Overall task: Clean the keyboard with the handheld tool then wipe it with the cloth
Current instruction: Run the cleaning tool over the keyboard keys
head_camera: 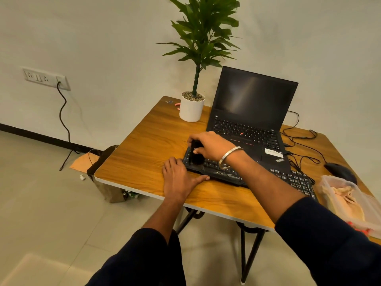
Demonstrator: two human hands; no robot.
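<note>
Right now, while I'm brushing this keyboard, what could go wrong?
The keyboard lies askew, its far edge seemingly propped on the laptop, so a hard stroke with the handheld tool in your right hand may shift it; only your left hand steadies it. Dust could also land on the laptop's keys.

The keyboard (247,174) is lying along the near edge of the tabletop (144,145), with the laptop (249,120) sitting just behind it. The potted plant (192,106) is standing at the far left corner, the mouse (338,171) and the container (350,201) at the right edge.
</note>
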